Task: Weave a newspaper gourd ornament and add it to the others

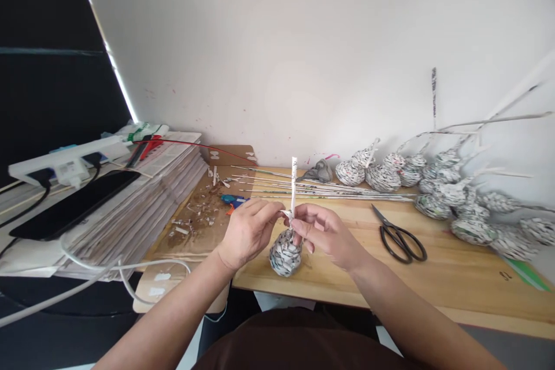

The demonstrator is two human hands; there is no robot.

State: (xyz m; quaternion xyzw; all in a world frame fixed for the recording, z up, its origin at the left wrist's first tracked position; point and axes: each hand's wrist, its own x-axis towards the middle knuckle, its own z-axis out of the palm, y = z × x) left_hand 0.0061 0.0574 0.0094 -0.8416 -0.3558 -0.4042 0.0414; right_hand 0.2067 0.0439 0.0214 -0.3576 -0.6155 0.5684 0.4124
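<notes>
A woven newspaper gourd (285, 254) rests near the table's front edge, round at the bottom and narrowing to a neck. From its top a white rolled-paper stick (293, 185) stands upright. My left hand (251, 228) comes in from the left, thumb and forefinger pinched on a thin strip of white paper (286, 214) at the stick's base. Around the neck of the gourd, from the right, my right hand (323, 233) has its thumb and fingers closed. Part of the neck is hidden behind the fingers.
Black scissors (399, 237) lie to the right. Several woven gourds (433, 185) line the wall. Paper rolls (347, 191) lie behind my hands, near a blue glue gun (234, 201). On the left, a newspaper stack (177, 185) bears a phone (76, 205) and a power strip (69, 159).
</notes>
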